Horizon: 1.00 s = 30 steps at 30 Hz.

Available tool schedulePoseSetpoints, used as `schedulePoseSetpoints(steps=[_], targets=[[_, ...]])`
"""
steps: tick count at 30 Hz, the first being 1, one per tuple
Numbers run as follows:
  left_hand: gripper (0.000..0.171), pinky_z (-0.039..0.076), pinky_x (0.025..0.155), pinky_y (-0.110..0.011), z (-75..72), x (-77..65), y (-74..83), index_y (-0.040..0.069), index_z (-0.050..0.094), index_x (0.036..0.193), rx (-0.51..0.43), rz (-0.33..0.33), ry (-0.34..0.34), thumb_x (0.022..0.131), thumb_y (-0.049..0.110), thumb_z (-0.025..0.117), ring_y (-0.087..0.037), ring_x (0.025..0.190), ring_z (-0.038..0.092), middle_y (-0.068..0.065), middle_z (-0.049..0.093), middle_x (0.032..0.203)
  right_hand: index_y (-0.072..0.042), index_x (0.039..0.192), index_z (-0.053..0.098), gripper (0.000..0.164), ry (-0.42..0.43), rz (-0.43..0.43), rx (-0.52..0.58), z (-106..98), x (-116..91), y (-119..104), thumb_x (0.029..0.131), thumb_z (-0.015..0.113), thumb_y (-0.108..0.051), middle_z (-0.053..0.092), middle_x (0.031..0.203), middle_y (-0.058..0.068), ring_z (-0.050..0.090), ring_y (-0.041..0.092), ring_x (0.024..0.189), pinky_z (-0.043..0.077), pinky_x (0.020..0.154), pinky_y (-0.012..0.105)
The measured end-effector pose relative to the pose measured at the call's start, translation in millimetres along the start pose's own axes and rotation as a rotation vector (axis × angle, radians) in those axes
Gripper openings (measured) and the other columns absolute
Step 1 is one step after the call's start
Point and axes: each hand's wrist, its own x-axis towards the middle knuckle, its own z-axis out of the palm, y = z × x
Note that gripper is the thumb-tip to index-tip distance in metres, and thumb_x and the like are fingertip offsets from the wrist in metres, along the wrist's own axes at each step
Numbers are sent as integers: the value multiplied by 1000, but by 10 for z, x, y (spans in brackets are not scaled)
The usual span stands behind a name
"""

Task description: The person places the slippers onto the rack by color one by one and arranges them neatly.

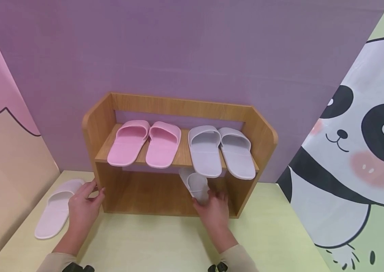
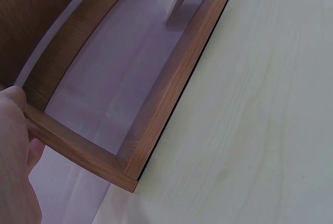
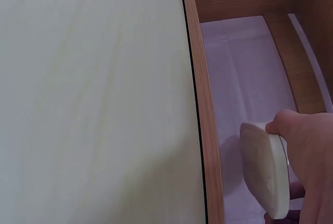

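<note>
A small wooden shoe rack stands against the wall. My left hand pinches the front edge of its left side panel, with the thumb on one face and fingers on the other in the left wrist view. In the lower compartment my right hand grips a white slipper by one end. That slipper is tilted up on its side in the right wrist view, thumb on its rim. Beside my left hand, a pale pink slipper lies on the table.
On the upper shelf sit two pink slippers and two grey slippers, toes toward the back. A purple wall rises behind the rack. Side panels with a pink figure and a panda flank the pale table.
</note>
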Motion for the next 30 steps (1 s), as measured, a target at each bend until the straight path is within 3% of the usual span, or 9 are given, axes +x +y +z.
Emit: schedulePoseSetpoints(steps=[8, 21, 26, 30], targets=[[38, 49, 74, 0, 3, -6, 15, -2, 79, 125, 7, -11, 1, 89, -14, 82, -38, 95, 77, -20, 80, 111, 7, 105, 73, 65, -43, 76, -61, 41, -48, -76, 77, 94, -47, 63, 101, 28, 64, 51, 98, 60, 73, 63], [38, 47, 74, 1, 24, -8, -2, -3, 79, 124, 5, 3, 11, 88, -14, 81, -37, 94, 76, -19, 80, 110, 8, 116, 67, 79, -246, 208, -177, 18, -104, -163, 77, 93, -55, 62, 100, 30, 65, 51, 98, 60, 71, 62], [36, 48, 73, 0, 18, -9, -2, -2, 80, 121, 14, 14, 21, 87, -13, 82, -28, 93, 76, -18, 80, 108, 13, 130, 61, 95, -329, 206, -152, -64, -101, -227, 72, 97, -54, 59, 109, 38, 64, 56, 102, 61, 77, 65], [38, 48, 73, 0, 15, -16, 7, -1, 80, 122, 7, -9, 22, 87, -14, 83, -10, 94, 71, -18, 80, 109, 15, 140, 54, 106, -388, 198, -101, -100, -111, -223, 69, 100, -49, 55, 115, 43, 62, 61, 105, 60, 83, 69]])
